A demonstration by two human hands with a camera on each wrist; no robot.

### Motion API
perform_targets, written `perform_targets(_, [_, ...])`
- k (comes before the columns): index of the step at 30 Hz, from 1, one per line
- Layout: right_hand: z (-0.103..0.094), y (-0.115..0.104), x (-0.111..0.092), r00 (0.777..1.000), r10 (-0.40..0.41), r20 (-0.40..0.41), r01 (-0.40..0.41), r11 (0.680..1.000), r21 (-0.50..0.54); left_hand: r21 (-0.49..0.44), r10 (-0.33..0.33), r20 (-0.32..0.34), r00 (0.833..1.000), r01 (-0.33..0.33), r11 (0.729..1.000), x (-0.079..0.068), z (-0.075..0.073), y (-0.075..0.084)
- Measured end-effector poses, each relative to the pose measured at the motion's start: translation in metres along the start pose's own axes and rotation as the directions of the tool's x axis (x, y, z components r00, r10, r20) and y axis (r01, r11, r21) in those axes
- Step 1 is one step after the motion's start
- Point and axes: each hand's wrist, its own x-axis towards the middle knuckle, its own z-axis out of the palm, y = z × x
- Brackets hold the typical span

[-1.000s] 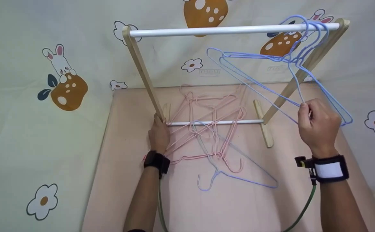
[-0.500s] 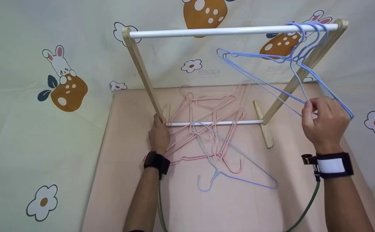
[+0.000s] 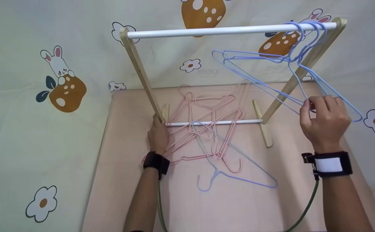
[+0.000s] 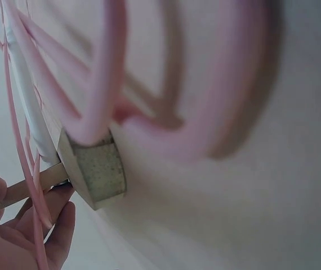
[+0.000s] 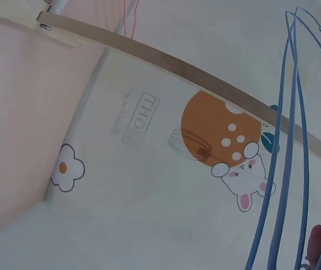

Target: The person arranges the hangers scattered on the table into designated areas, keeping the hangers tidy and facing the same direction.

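Blue wire hangers [image 3: 298,77] hang by their hooks from the white top rail [image 3: 206,31] of a small wooden clothes rack, at its right end. My right hand [image 3: 327,124] pinches the lower part of the front blue hanger between thumb and fingers. At the lower left, my left hand [image 3: 159,137] grips the foot of the rack's left wooden post [image 3: 140,69]. The left wrist view shows these fingers around the post [image 4: 53,177], with pink hanger wire crossing in front. Blue wires [image 5: 287,146] run down beside the right fingers in the right wrist view.
A tangle of pink hangers [image 3: 218,156] lies around the rack's lower white bar [image 3: 247,121]. One loose blue hanger [image 3: 248,181] lies nearer me on the pink surface [image 3: 239,209]. Behind stands a pale printed wall covering [image 3: 10,129]. Green cables [image 3: 306,206] trail from both wrist straps.
The front blue hanger's hook, raised above the rail a second ago, has come down onto it. My right hand has moved slightly right. The left hand keeps its hold on the post.
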Motion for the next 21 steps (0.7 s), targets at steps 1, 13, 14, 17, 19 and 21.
perform_targets(1, [0.0003,-0.0007,-0.0006,1.0,-0.001,-0.003,0.001,1.0,0.005,-0.001,-0.001,0.0,1.0,0.001,1.0,0.0002,0.0,0.0])
perform_targets(13, [0.0015,-0.008,-0.0045,1.0,-0.017,-0.007,0.018,0.999,0.043,0.02,-0.009,0.011,1.0,0.009,1.0,0.0005,0.0009,0.0011])
perform_targets(14, [0.0014,-0.0081,-0.0047,1.0,-0.018,-0.013,0.018,0.999,0.044,0.02,-0.013,0.014,1.0,0.013,1.0,0.0005,0.0006,0.0016])
perform_targets(17, [0.0003,-0.0076,-0.0046,0.999,-0.014,-0.034,0.016,0.999,0.045,0.02,-0.025,0.02,1.0,0.024,1.0,0.0006,-0.0002,0.0026])
perform_targets(19, [-0.0003,-0.0069,-0.0042,0.999,-0.011,-0.048,0.013,0.999,0.041,0.012,-0.031,0.02,0.999,0.03,0.999,0.0008,-0.0009,0.003])
perform_targets(21, [-0.0009,-0.0058,-0.0034,0.998,-0.012,-0.057,0.014,0.999,0.035,0.004,-0.03,0.019,0.999,0.03,1.0,0.0008,-0.0013,0.0032])
